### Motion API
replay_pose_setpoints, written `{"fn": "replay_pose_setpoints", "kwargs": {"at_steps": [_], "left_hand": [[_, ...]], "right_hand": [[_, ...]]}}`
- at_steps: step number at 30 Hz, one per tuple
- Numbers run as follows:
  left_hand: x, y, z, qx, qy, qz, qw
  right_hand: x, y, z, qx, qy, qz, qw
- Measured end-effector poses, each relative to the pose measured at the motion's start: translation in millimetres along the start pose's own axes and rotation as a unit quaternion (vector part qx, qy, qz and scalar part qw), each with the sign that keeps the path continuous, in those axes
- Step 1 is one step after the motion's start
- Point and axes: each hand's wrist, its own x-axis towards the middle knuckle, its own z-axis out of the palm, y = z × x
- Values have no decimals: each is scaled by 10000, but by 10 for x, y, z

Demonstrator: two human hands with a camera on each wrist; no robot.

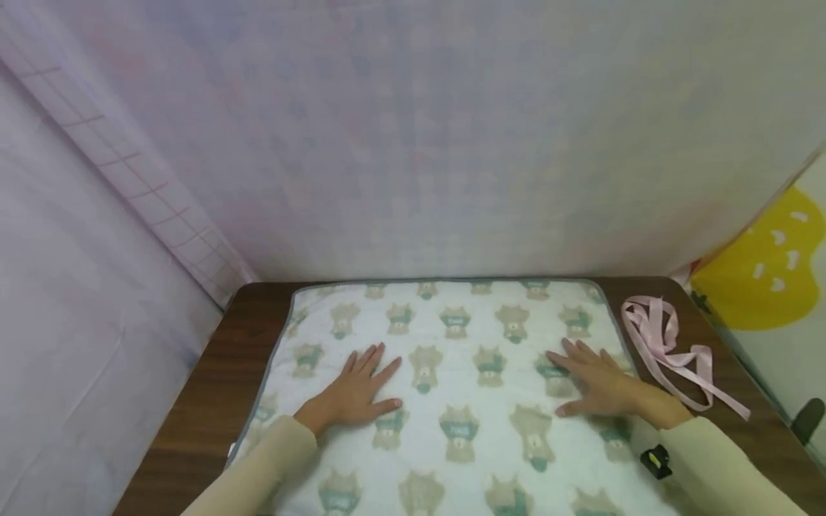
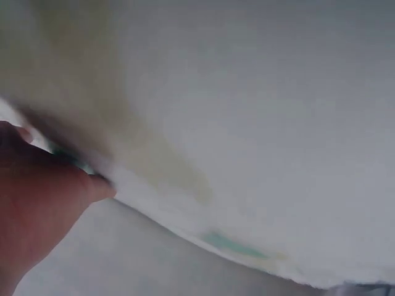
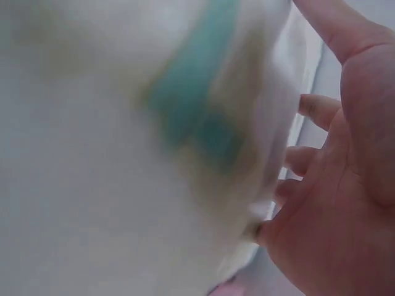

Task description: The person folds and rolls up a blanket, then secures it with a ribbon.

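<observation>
I am seeing the left hand [image 1: 355, 395] and right hand [image 1: 599, 385] resting, fingers spread wide, on a bear-print blanket [image 1: 466, 365] reaching the surface's [image 1: 209, 380] far edge; pink ribbon [image 1: 657, 342] is lying near the right edge.

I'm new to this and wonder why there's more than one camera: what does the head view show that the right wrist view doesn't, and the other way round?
Only the head view shows the left hand, the brown tabletop and the yellow shape at the right.

Only the right wrist view shows the palm side of the right hand, close up.

Both share the right hand and the bear-print cloth. A pink sliver at the wrist view's bottom edge may be the ribbon, but it's too blurred to tell.
</observation>
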Motion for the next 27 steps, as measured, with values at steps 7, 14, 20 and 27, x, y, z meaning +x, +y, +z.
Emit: {"fn": "replay_pose_setpoints", "kwargs": {"at_steps": [7,14,20,27], "left_hand": [[-32,291,79,18,-165,563,9983],[102,671,177,533,-271,1322,9894],[253,1052,244,731,-621,1871,9776],[394,1505,304,1484,-591,2535,9540]], "right_hand": [[-163,398,-91,560,209,335,9977],[-55,610,-191,447,675,405,9959],[85,692,-319,545,749,689,9933],[238,811,-444,1011,761,1529,9801]]}}
